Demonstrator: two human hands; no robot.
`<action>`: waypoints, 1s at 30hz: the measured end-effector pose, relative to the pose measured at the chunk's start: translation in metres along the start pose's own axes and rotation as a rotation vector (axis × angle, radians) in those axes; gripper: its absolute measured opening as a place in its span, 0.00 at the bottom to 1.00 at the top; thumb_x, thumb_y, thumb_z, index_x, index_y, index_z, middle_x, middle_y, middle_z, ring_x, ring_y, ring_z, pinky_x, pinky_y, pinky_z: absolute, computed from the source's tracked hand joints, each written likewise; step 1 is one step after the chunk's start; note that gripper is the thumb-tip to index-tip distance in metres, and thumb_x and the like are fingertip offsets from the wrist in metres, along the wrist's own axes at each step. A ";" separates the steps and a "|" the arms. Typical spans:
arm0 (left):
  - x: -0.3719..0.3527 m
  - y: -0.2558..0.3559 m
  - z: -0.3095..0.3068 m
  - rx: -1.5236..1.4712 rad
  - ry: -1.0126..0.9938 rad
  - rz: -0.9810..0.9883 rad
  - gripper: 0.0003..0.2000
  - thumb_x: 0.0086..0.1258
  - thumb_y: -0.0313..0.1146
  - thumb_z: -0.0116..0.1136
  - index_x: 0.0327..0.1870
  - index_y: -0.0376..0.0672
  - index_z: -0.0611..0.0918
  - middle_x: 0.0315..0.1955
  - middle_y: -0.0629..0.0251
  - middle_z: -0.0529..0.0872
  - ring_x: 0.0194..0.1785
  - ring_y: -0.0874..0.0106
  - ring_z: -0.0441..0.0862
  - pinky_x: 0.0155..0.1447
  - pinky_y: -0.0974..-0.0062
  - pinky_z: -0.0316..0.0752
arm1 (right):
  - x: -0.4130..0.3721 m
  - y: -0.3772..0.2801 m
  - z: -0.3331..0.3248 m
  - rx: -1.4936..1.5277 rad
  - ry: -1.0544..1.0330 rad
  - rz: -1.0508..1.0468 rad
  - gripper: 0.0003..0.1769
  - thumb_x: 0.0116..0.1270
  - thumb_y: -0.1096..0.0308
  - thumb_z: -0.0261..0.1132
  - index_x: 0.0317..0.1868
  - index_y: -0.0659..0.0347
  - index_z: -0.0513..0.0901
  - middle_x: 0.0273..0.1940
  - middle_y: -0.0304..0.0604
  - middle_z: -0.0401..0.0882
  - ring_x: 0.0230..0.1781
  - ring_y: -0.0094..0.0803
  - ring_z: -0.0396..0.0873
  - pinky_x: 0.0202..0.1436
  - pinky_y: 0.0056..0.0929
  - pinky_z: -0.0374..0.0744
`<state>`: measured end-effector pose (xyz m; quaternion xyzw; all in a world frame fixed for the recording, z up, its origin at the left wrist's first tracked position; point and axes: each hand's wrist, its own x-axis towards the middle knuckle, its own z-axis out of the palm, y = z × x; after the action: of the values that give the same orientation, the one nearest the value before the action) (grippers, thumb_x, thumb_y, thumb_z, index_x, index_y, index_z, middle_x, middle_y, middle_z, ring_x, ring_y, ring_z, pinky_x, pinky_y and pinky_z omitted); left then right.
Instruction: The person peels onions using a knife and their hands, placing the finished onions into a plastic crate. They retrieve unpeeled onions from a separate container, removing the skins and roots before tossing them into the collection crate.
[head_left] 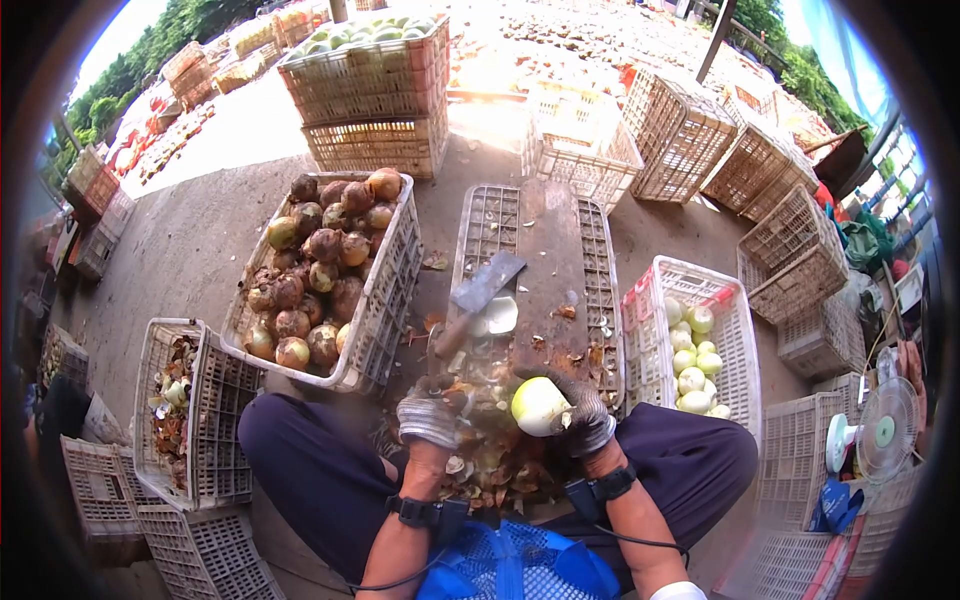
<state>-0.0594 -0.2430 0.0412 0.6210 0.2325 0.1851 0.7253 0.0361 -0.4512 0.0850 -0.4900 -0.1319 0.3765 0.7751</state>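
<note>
Gloved, my right hand is wrapped round a peeled pale onion above the near end of a wooden board. My left hand, also gloved, is closed round the handle of a cleaver, whose blade points up and away over the crate under the board. A white piece lies beside the blade. Onion skins are heaped below both hands. At the left stands a crate of unpeeled onions; at the right, a crate holds peeled onions.
A crate of skin scraps stands at the left. Stacked crates with pale produce are ahead. More crates stand at the back right. A small fan is at the far right.
</note>
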 end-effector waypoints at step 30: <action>-0.019 0.041 0.031 1.199 -0.281 0.006 0.16 0.50 0.36 0.64 0.42 0.48 0.84 0.37 0.55 0.85 0.42 0.56 0.82 0.46 0.62 0.77 | -0.013 -0.021 0.004 -0.571 0.164 -0.006 0.24 0.48 0.65 0.73 0.47 0.64 0.81 0.38 0.47 0.84 0.37 0.36 0.81 0.41 0.32 0.79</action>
<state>-0.0566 -0.2727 0.0876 0.9399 0.1963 -0.0594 0.2728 0.0337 -0.4627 0.1071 -0.7167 -0.1709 0.2809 0.6150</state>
